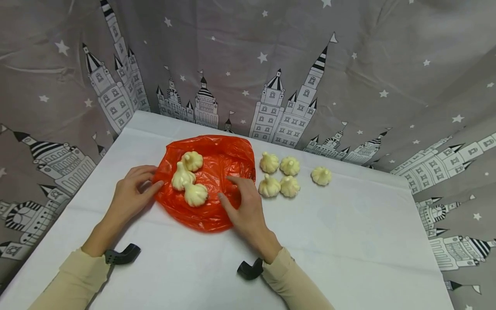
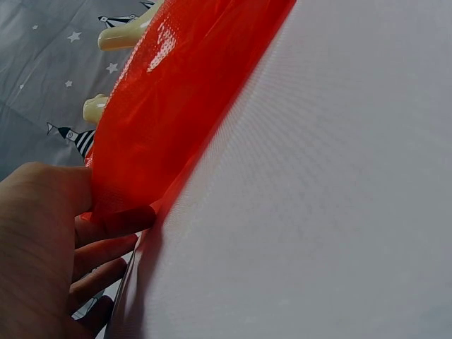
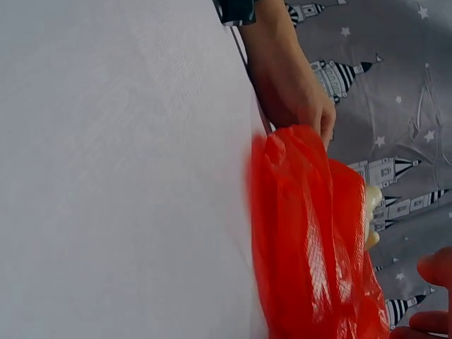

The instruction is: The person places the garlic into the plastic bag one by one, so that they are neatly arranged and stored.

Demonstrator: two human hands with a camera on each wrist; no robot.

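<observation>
A red plastic bag (image 1: pixel 217 168) lies spread wide on the white table, its rim standing up around it. Inside its left part are three garlic bulbs: one at the back (image 1: pixel 192 161), a second (image 1: pixel 183 176) in the middle and a third (image 1: pixel 195 195) in front. My left hand (image 1: pixel 133 193) pinches the bag's left edge; the left wrist view shows thumb and fingers (image 2: pixel 116 222) on either side of the red plastic. Over the bag's right part hovers my right hand (image 1: pixel 249 211), thumb and fingers apart with nothing between them. Its fingertips show at the right wrist view's edge.
Right of the bag stand several more garlic bulbs: a close group with one bulb (image 1: pixel 289 165) at its back, and a lone bulb (image 1: pixel 321 176) farther right. A grey curtain (image 1: pixel 232 51) printed with castles and stars hangs behind the white table (image 1: pixel 360 241).
</observation>
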